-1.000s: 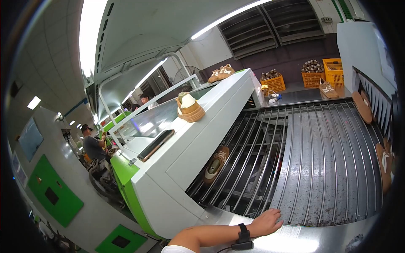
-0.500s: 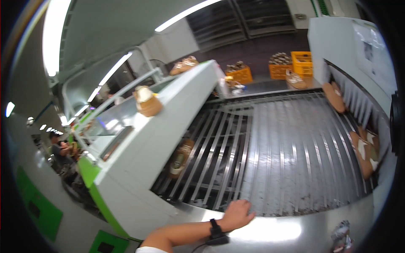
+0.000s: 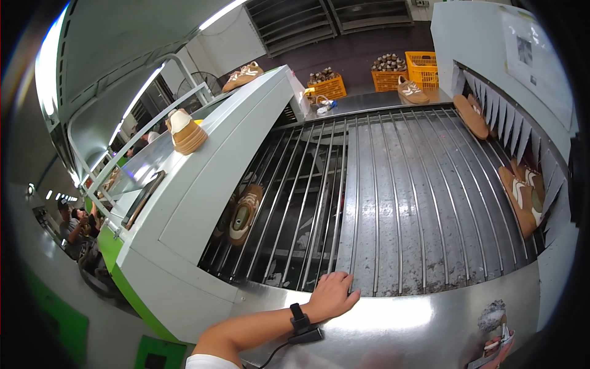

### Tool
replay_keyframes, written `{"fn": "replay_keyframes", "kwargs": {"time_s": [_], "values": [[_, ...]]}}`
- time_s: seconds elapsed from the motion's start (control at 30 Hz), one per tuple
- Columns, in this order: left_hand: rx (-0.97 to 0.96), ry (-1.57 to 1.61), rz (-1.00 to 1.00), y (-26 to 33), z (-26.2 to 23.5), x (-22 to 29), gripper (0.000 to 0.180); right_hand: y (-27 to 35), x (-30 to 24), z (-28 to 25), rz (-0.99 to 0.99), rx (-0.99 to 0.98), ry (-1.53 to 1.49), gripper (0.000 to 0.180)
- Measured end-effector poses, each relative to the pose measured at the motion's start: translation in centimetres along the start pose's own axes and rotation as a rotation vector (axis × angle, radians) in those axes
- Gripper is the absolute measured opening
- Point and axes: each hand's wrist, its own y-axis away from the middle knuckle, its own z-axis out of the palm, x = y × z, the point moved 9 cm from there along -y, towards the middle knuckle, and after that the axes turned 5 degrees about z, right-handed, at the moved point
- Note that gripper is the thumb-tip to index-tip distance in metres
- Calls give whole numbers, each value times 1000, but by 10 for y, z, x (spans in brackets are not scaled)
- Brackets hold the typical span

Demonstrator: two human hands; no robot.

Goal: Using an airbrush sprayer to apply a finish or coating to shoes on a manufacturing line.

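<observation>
My left hand [image 3: 332, 296], palm down, rests on the near metal edge of a conveyor of thin rods [image 3: 393, 203]. Its fingers lie over the edge with nothing held, and a black band with a cable is on the wrist. My right hand does not show. Beyond my left hand, a tan sneaker [image 3: 247, 215] lies on the rods at the left, a second one partly hidden beside it. At the right, by a curtain of grey strips [image 3: 495, 114], lie tan sneakers on their sides [image 3: 521, 200] and others sole outward [image 3: 471, 118].
A tan sneaker [image 3: 413, 91] stands at the far ledge. More sit on the pale machine housing [image 3: 203, 209]: one sneaker [image 3: 186, 132] and a pair [image 3: 243, 77]. Orange crates [image 3: 389, 80] stand behind. Small grey and pink items [image 3: 495, 335] lie near right. People [image 3: 74, 224] are far left.
The view has shifted, so the whole scene sits higher and further left, and it is sharper. My left hand stays on the metal edge.
</observation>
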Motion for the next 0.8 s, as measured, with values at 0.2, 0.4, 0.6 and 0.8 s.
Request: {"fn": "replay_keyframes", "kwargs": {"time_s": [0.2, 0.4, 0.6, 0.8], "values": [[-1, -18, 8, 2, 0, -1, 44, -3, 9, -6, -1, 50, -43, 50], [18, -13, 23, 4, 1, -6, 43, -1, 7, 0, -28, -40, 26, 52], [-11, 0, 14, 2, 2, -6, 44, -7, 5, -2, -146, -108, -3, 51], [-5, 4, 21, 2, 4, -6, 44, -4, 4, -4, -97, -7, -32, 52]]}}
